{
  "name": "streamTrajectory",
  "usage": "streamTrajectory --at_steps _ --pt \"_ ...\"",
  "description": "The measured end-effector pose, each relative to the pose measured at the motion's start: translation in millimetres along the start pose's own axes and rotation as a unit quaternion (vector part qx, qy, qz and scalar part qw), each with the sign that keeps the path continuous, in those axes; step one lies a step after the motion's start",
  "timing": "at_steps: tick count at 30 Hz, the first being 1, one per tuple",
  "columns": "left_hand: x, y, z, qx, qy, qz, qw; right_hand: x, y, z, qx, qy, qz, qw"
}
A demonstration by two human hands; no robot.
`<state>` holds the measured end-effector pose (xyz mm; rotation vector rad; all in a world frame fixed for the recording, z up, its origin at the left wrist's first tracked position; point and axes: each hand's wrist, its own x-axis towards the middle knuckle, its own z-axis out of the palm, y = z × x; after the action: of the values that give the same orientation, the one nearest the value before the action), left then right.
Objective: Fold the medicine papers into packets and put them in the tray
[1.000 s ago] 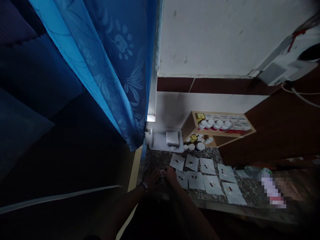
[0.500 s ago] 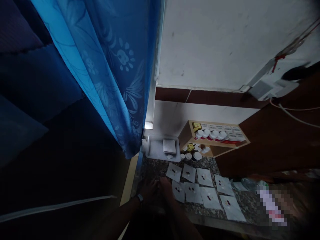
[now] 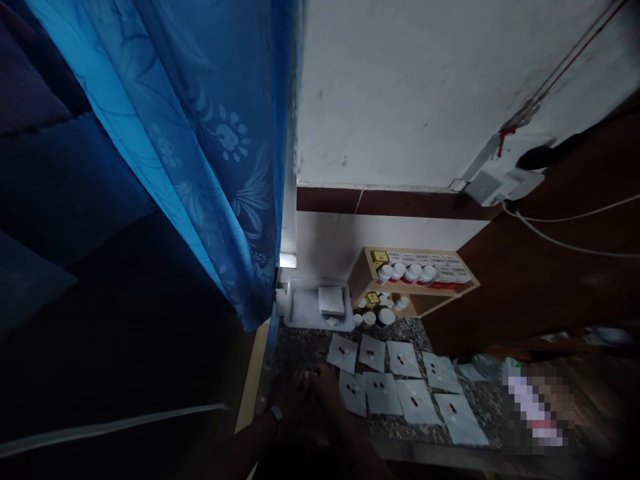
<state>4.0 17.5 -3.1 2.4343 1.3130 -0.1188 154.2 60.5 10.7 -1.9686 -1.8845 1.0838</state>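
Left hand [image 3: 293, 393], right hand [image 3: 327, 385]: side by side, dim, holding unclear. Eight paper squares [image 3: 383, 393] at their three o'clock, on granite counter [image 3: 300, 341].

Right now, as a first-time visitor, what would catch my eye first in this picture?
The bright blue curtain with its pale flower print fills the left side. At lower centre, white paper squares dotted with small dark and red items lie in rows on a speckled stone counter, beside the left hand and right hand. Above them, a wooden shelf holds white-capped bottles.
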Motion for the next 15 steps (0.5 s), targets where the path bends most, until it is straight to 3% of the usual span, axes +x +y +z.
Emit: streamTrajectory --at_steps 11,15 --pt "-5 -3 -3.7 -0.019 0.008 0.007 1.000 3 7 -5 -0.076 0.004 0.001 0.997" --pt "-3 -4 -7.2 -0.031 0.015 0.014 0.999 7 11 -4 -0.041 -0.010 0.009 0.999"
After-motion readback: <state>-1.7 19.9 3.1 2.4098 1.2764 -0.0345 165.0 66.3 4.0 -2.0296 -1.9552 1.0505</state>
